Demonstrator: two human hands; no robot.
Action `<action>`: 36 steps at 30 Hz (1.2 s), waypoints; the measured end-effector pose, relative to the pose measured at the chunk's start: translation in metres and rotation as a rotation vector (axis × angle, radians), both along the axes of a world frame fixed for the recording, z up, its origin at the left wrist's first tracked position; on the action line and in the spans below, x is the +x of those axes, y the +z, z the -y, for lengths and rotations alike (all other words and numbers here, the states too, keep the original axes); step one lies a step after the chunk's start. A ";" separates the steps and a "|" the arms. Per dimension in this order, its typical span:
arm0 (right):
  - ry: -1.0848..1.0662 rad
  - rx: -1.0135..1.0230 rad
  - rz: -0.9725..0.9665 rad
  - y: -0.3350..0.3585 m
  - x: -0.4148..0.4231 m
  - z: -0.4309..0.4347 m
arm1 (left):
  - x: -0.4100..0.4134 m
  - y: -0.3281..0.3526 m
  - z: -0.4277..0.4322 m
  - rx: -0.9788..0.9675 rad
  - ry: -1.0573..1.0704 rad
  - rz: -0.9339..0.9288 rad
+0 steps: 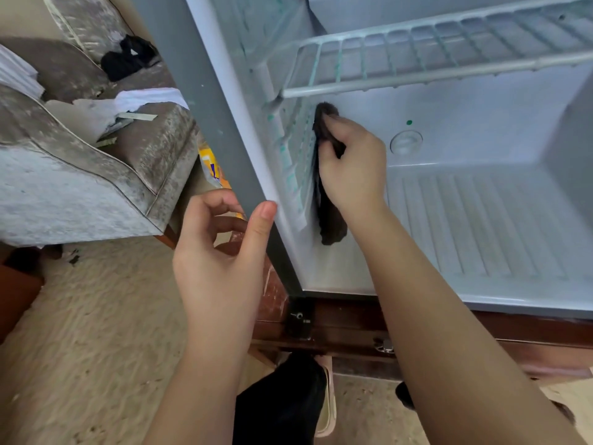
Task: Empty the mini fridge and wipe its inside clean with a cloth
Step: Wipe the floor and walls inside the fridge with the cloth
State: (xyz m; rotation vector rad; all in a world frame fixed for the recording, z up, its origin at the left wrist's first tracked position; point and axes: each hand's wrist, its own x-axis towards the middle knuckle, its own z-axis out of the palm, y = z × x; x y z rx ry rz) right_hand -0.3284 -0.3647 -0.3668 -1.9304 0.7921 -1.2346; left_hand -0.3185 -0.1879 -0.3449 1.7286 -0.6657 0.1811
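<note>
Beige floor [96,316] and worn grey armchair [80,175] left of open mini fridge [481,226], right hand [353,165] inside under wire shelf [417,56] pinching dark cloth [332,220] against left inner wall, left hand [221,261] loosely curled, holding nothing, thumb straight on fridge's front edge.

mini fridge [481,220] runs off the top and right edges, wire shelf [417,53] is cut at the right too. Middle of cloth [332,220] is hidden under right hand [353,165]. On left hand [224,252], can't tell if the curled fingers [221,200] touch the fridge side. Yellow-orange packet [211,168] is mostly behind that side, print unreadable. Dark bundle [128,57] on sofa [80,175] is too blurred to identify. Both forearms exit the bottom edge.
</note>
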 end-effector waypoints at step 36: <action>0.196 -0.186 -0.267 0.003 -0.162 -0.099 | -0.003 0.008 -0.013 -0.073 -0.138 -0.245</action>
